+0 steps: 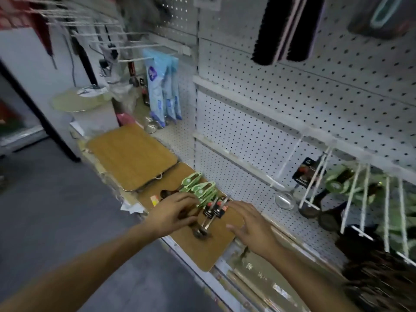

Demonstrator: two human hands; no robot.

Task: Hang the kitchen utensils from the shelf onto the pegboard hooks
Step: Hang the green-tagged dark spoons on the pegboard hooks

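Note:
A pile of utensils lies on a wooden board [202,251] on the shelf: dark ladles with green card tags [202,188] and metal spoons with black and red cards [212,211]. My left hand [173,213] rests on the dark ladle handles, fingers curled around them. My right hand [249,224] hovers flat beside the carded spoons, fingers spread, holding nothing. The white pegboard [258,122] rises behind the shelf. White hooks [355,190] at the right carry green-tagged ladles [337,183] and a black carded item [307,172].
A second wooden board [132,154] lies further left. Blue packets [161,86] hang from a hook at the back. Two black brushes [283,30] hang high on the pegboard. A glass bowl [284,200] sits by the pegboard base. Grey floor lies left.

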